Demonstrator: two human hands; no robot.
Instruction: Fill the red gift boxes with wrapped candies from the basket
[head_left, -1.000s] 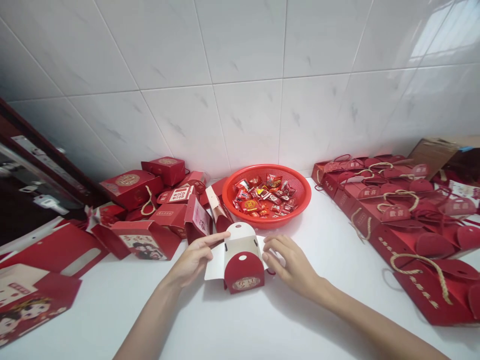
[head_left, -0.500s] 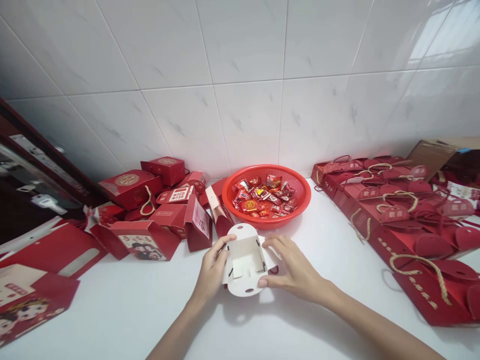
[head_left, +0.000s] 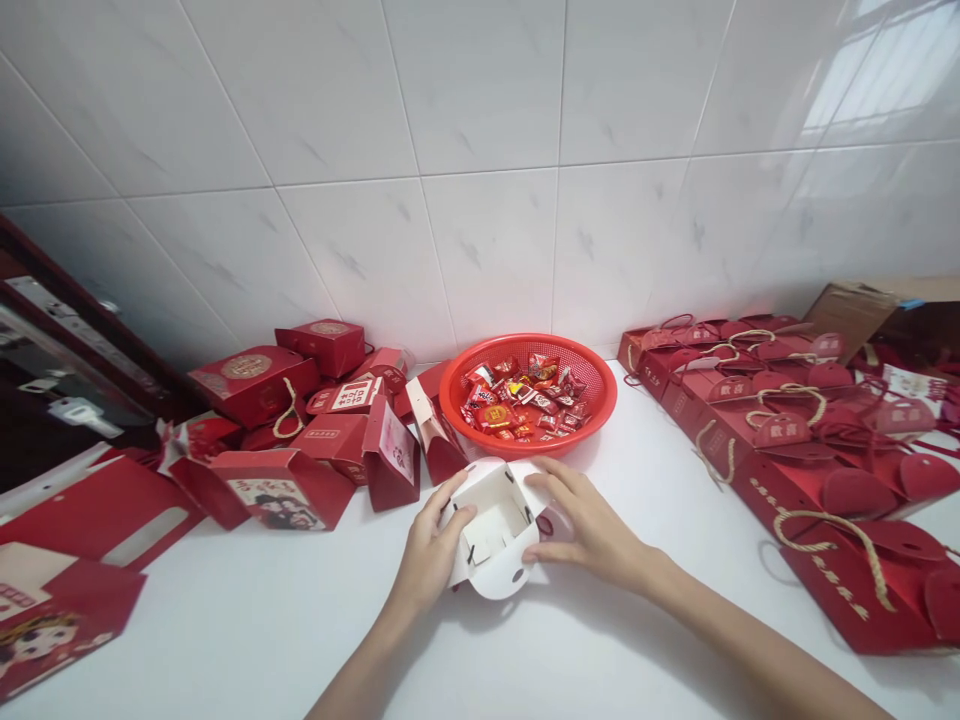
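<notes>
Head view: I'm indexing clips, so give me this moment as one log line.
left hand: holds open box | right hand: holds box's right side | front flap: folded outward | red basket: beyond box, holding wrapped candies

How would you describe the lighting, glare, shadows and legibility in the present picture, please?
Head view: bright, window-like glare on the wall tiles at upper right; head view: a soft shadow on the white table below the right hand; head view: lettering on most candies too small to read.
</notes>
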